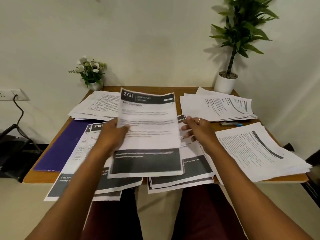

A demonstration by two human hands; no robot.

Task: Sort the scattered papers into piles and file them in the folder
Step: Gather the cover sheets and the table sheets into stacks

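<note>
Pale wall (155, 40) behind; small wooden table (39, 178) pushed against it, nearly covered in printed sheets.

Papers lie in rough groups:
- far-left pile (98, 104) of text pages
- far-right pile (216, 106), fanned
- near-right pile (256, 153), overhanging the table edge
- centre pile (190, 170) with dark footer bands, hanging over the front edge
- near-left pile (83, 153), top sheet headed "2886", lying partly on the purple folder (62, 146)

Folder lies flat and closed on the table's left side.

One sheet (149, 125), headed "2721", is lifted above the centre pile and tilted toward the camera. Left hand (112, 134) grips it at the left edge, thumb across the front. Right hand (197, 129) sits just beside the sheet's right edge, fingers loose and spread; contact with the paper unclear.

Tall plant (240, 32) in a white pot stands at the back-right corner. Small flower pot (90, 70) at back-left. Wall socket (15, 94) with a cable, far left. Pen (232, 124) lies between the two right-hand piles. Ring (199, 120) on a right finger.
</note>
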